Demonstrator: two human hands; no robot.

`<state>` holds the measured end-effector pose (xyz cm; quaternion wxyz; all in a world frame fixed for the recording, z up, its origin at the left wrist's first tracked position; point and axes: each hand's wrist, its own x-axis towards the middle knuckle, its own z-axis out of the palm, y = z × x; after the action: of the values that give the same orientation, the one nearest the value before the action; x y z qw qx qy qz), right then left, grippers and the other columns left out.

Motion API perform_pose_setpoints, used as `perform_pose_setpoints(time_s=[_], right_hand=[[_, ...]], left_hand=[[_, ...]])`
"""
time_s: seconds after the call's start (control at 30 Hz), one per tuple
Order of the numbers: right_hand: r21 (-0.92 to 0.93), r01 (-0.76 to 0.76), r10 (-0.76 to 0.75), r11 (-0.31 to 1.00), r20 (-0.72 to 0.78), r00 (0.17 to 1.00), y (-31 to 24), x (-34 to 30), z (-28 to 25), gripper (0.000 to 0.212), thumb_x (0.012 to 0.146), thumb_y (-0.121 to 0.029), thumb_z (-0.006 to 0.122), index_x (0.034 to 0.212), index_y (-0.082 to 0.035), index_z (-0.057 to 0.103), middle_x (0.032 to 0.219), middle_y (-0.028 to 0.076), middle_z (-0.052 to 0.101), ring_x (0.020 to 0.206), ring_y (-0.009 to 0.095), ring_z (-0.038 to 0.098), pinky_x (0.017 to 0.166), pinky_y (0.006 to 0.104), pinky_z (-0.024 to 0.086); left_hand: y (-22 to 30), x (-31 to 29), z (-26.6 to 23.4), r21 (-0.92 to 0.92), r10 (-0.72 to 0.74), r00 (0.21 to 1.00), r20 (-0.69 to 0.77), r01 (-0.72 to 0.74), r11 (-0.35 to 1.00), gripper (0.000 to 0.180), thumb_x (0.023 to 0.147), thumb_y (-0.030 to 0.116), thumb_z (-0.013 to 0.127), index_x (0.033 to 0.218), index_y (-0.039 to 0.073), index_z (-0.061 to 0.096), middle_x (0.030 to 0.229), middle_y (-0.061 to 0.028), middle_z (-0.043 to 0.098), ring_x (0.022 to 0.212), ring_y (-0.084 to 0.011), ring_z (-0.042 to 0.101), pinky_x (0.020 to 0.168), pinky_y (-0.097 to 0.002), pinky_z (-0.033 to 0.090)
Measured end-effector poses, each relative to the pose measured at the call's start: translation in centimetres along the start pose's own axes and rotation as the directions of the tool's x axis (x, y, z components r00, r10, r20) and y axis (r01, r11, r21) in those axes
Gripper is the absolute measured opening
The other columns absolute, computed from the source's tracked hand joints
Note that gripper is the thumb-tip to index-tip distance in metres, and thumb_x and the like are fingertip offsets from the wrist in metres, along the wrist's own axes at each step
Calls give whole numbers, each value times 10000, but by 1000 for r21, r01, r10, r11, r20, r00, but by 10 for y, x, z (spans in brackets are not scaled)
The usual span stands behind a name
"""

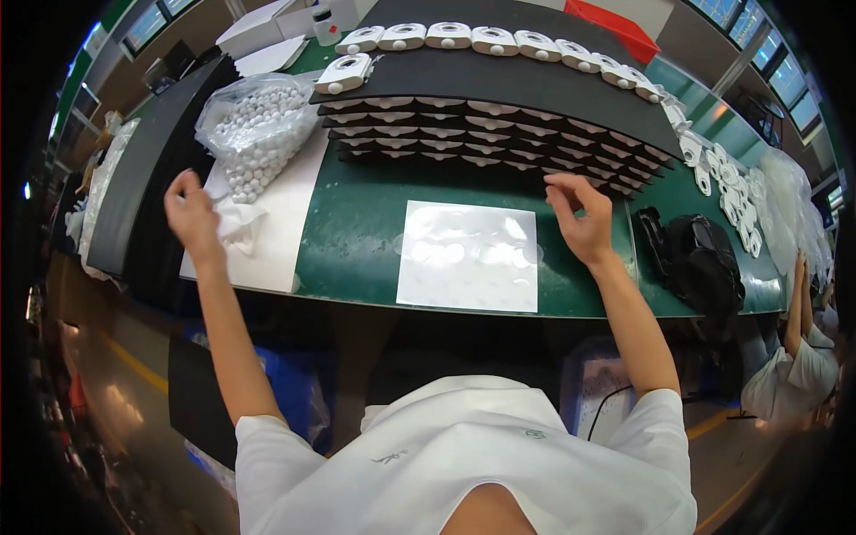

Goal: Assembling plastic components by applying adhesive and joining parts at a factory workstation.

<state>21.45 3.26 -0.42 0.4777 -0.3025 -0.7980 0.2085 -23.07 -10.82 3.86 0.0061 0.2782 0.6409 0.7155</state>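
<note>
My left hand (192,217) hangs over the left side of the green bench, beside a clear bag (259,125) full of small white balls. Its fingers are curled together; anything between them is too small to make out. A crumpled white cloth or tissue (239,225) lies just right of it. My right hand (584,217) is raised at the front right of a stack of black boards (499,111), fingers loosely bent, thumb apart, nothing visible in it. Between my hands lies a glossy white sheet (467,259) with faint round shapes. White rounded housings (448,36) line the top board's far edge.
More white parts (736,196) and clear plastic bags (794,205) cover the right end. A black bag-like item (700,259) lies at the front right. Black boards (147,169) stand at left, a red bin (615,28) behind. A co-worker's arms (798,303) reach in at far right.
</note>
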Motion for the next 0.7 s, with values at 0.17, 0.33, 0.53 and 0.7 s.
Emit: perform_pose_setpoints(time_s=[0.17, 0.33, 0.53, 0.7], right_hand=[[109, -57, 56, 992, 18, 998, -6, 3, 11, 133, 805, 2, 576, 931, -29, 602, 722, 28, 605, 633, 72, 578, 554, 180, 425], [-15, -34, 35, 999, 44, 998, -9, 0, 8, 130, 810, 4, 567, 932, -23, 603, 734, 30, 604, 646, 73, 573, 573, 181, 424], [11, -48, 47, 999, 60, 997, -9, 0, 8, 129, 820, 14, 550, 940, -10, 593, 751, 23, 589, 660, 73, 556, 599, 177, 424], [-13, -42, 43, 999, 69, 997, -13, 2, 4, 121, 820, 12, 554, 932, -7, 596, 756, 26, 591, 661, 76, 556, 598, 180, 424]], left_hand=[[-35, 37, -56, 229, 189, 960, -209, -140, 963, 449, 817, 272, 633, 1108, -24, 463, 710, -56, 585, 600, -100, 496, 557, -229, 399], [-57, 56, -70, 520, 232, 963, -138, -129, 844, 516, 717, 325, 722, 1044, -25, 531, 614, -43, 552, 575, -99, 504, 569, -255, 420], [-66, 70, -67, 659, 229, 960, -159, -70, 749, 533, 680, 414, 699, 1008, 8, 592, 716, -130, 639, 705, -238, 614, 670, -339, 458], [-61, 71, -69, 703, 235, 963, -130, -78, 707, 375, 747, 382, 625, 857, 24, 640, 728, -137, 637, 718, -279, 619, 668, -373, 455]])
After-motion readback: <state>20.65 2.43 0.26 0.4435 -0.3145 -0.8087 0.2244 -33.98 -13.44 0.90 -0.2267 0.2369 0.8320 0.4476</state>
